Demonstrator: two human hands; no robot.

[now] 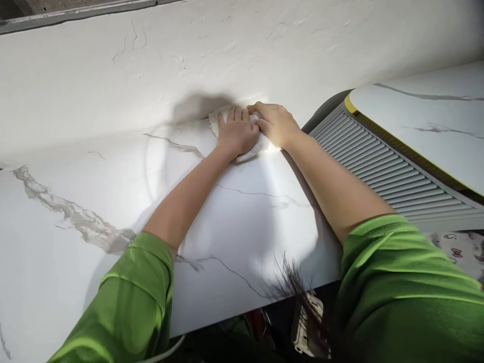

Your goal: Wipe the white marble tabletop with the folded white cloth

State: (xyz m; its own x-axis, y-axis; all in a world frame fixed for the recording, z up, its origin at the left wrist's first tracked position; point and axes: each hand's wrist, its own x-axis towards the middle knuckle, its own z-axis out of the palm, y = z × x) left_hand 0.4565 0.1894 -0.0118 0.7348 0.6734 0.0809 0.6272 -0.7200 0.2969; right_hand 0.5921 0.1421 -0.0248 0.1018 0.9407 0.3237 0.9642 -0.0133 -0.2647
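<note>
A pale folded cloth lies on a white marble-patterned table top, close to where the surface meets the wall. On top of the cloth rests my left hand, its fingers stretched out and slightly apart, pressing it down. My right hand is at the cloth's right side, touching my left hand. Its fingers and thumb are bent around the cloth's edge, and part of that grip is hidden.
A white wall rises behind the table. To the right stands a grey ribbed cabinet with a gold-edged marble top. Below the front edge are a pale case-like object and a white cable. Dark hair hangs into view.
</note>
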